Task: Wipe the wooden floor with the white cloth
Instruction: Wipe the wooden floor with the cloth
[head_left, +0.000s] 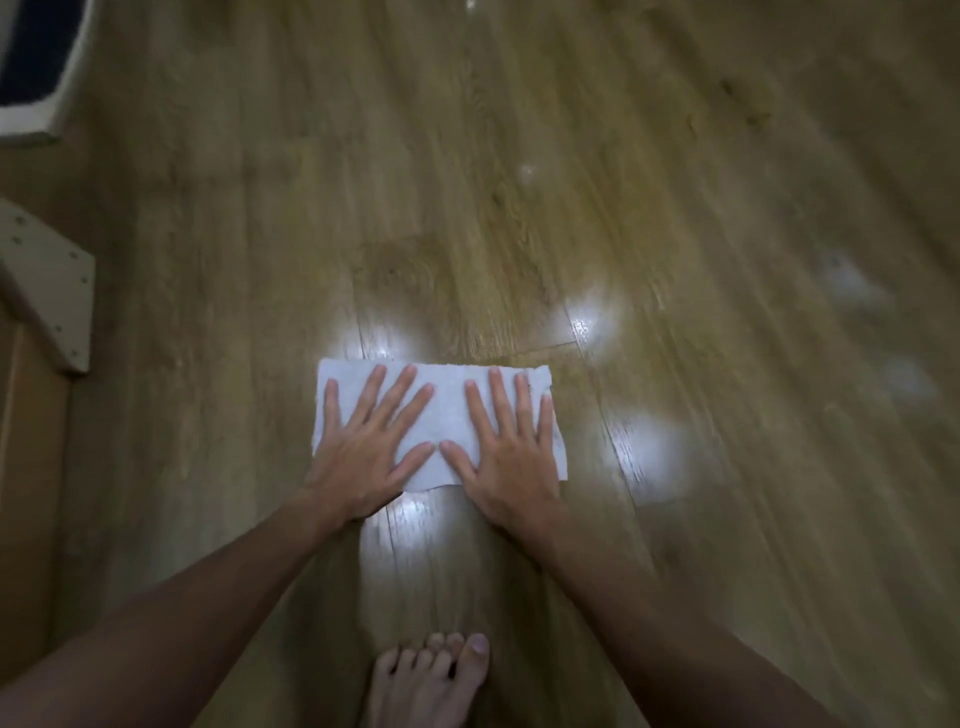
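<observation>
A white cloth (448, 415) lies flat as a wide rectangle on the wooden floor (519, 182). My left hand (366, 441) presses palm-down on the cloth's left half with fingers spread. On the right half rests my right hand (506, 447), also flat with fingers apart. The two thumbs nearly touch at the cloth's near edge. Neither hand curls around the cloth. Bright light patches gleam on the floorboards around it.
A bare foot (431, 675) stands on the floor close below the hands. A pale wooden furniture corner (49, 291) juts in at the left edge. At the top left sits a white-framed dark object (36, 67). Open floor stretches ahead and to the right.
</observation>
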